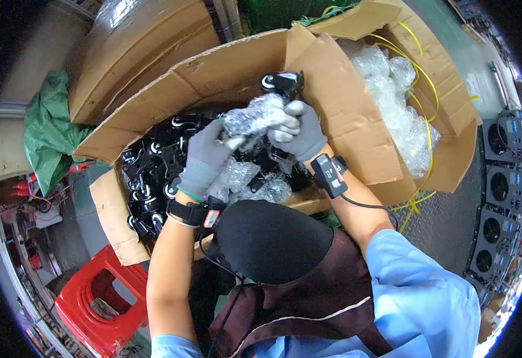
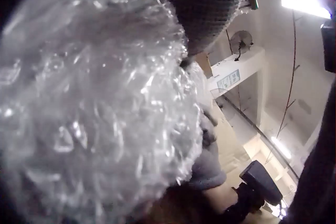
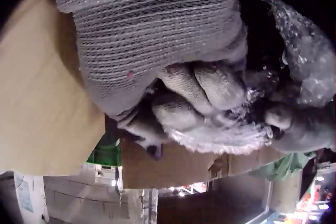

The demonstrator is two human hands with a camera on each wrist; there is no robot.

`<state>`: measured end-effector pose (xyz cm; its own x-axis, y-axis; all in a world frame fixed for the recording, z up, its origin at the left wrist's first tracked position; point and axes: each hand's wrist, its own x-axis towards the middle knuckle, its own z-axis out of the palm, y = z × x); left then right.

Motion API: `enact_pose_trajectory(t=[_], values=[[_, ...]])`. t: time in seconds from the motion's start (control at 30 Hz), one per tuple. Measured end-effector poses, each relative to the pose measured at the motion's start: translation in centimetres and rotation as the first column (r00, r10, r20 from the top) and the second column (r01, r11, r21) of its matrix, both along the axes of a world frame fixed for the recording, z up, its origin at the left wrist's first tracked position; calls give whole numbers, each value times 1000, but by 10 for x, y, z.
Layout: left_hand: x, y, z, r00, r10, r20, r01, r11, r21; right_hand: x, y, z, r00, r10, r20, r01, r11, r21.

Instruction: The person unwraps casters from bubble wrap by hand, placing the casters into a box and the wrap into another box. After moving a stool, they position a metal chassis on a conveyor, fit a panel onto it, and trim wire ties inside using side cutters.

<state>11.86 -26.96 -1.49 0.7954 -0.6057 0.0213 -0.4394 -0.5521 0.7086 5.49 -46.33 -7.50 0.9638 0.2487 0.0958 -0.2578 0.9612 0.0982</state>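
Note:
Both hands wear grey knit gloves over an open carton. Between them is a bundle of clear bubble wrap [image 1: 253, 117], which also fills much of the left wrist view. My left hand [image 1: 206, 156] grips its near left end, thumb against the plastic. Curled fingers of my right hand [image 3: 184, 92] hold the other end. A black caster [image 1: 282, 83] with a white-rimmed wheel shows just beyond the right hand; I cannot tell whether that hand holds it. Below lie many black casters [image 1: 153, 161] in the carton [image 1: 231, 62], with loose bubble wrap [image 1: 237, 179] among them.
A second carton [image 1: 458, 143] at right contains crumpled bubble wrap [image 1: 386, 89] and yellow strapping [image 1: 433, 107]. Lower left stands a red plastic stool [image 1: 70, 298]. A green sack [image 1: 52, 131] hangs beside a large box [image 1: 135, 59]. Fan-like units [image 1: 499, 185] line the far right.

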Motion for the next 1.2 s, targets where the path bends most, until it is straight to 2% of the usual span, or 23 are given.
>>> enact_pose_trajectory(t=[0.07, 0.1, 0.13, 0.17, 0.2, 0.23, 0.27, 0.3, 0.33, 0.37, 0.4, 0.43, 0.47, 0.53, 0.6, 0.63, 0.67, 0.73, 0.77, 0.93, 1.0, 1.07, 1.2], values=[[4, 2, -7, 993, 103, -60, -108, 991, -83, 6, -1, 7, 998, -30, 58, 36, 992, -120], [5, -1, 2, 980, 128, -153, -149, 979, -137, 4, -1, 26, 993, -52, -108, 18, 954, -300], [8, -1, -2, 980, 126, -154, -147, 979, -138, 2, -2, 38, 959, -103, -262, -33, 884, -467], [15, 1, -9, 989, 106, -100, -113, 992, -63, 2, -6, 17, 980, -40, -194, -92, 776, -624], [22, 3, -18, 996, 84, -41, -84, 996, 8, 0, -3, 17, 944, -105, -312, -257, 361, -897], [26, 7, -28, 948, 140, -286, -166, 984, -68, -5, -5, 3, 969, -158, -191, -213, -132, -968], [26, 10, -21, 950, 135, -282, -161, 984, -71, -13, -5, -10, 986, -154, -64, -144, -588, -796], [24, 11, -9, 854, 159, -496, -332, 899, -285, -22, -3, 6, 998, -59, -7, -53, -829, -557], [23, 13, -4, 716, 112, -689, -524, 739, -424, -27, 6, 17, 977, 19, -212, -78, -894, -442], [33, 23, -9, 711, 61, -700, -449, 806, -385, -29, 12, 13, 946, 110, -303, -27, -910, -414], [22, 25, -4, 697, 71, -713, -456, 812, -364, -39, 21, 6, 892, 208, -401, 32, -915, -403], [20, 24, 4, 838, 148, -526, -314, 918, -242, -42, 22, -19, 875, 312, -370, 138, -894, -426], [28, 22, 17, 947, 167, -275, -196, 977, -80, -32, 24, -21, 878, 300, -373, 144, -908, -394], [29, 27, 18, 935, 173, -310, -227, 963, -147, -33, 19, -32, 963, 138, -232, 12, -880, -474], [31, 37, 8, 965, 132, -227, -186, 954, -235, -32, 9, 0, 957, -67, -283, -283, -429, -858], [28, 41, 10, 929, 139, -343, -225, 948, -226, -31, 5, -15, 975, -102, -196, -211, -155, -965], [24, 44, 8, 929, 145, -341, -229, 948, -220, -30, 8, -9, 973, -191, -132, -110, 118, -987], [26, 41, 1, 939, 238, -248, -292, 933, -208, -21, 2, 5, 974, -123, -192, -106, 500, -859], [21, 35, 5, 875, 287, -389, -401, 881, -252, -18, 5, 0, 975, -189, 113, 171, 327, -929], [12, 24, 15, 977, 215, -8, -213, 963, -162, -8, 15, -3, 980, -85, -179, -40, 801, -598], [17, 28, 29, 978, 207, 33, -192, 947, -257, -12, 16, 15, 936, -104, -335, -115, 812, -572], [19, 34, 43, 906, 288, -309, -384, 866, -320, -11, 11, 2, 959, -12, -283, -138, 851, -507], [7, 25, 34, 983, 120, -135, -151, 959, -241, -10, 15, 11, 971, -54, -232, -93, 809, -580]])
